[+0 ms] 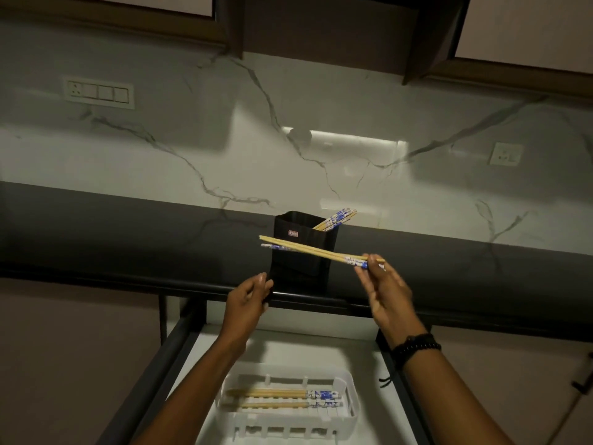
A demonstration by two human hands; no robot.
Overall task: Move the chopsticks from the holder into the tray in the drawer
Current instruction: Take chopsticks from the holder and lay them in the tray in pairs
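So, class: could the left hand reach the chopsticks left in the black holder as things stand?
Probably yes. The left hand rests against the black holder, and the remaining chopsticks stick out of its open top. Only the pair held by the right hand crosses in front, lower down.

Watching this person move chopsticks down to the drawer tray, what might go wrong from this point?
The right hand pinches the held chopsticks only near their patterned ends, so the long free ends may swing or slip from that grip. They cross in front of the black holder, which the left hand steadies near the counter edge; a knock might tip it and the remaining chopsticks.
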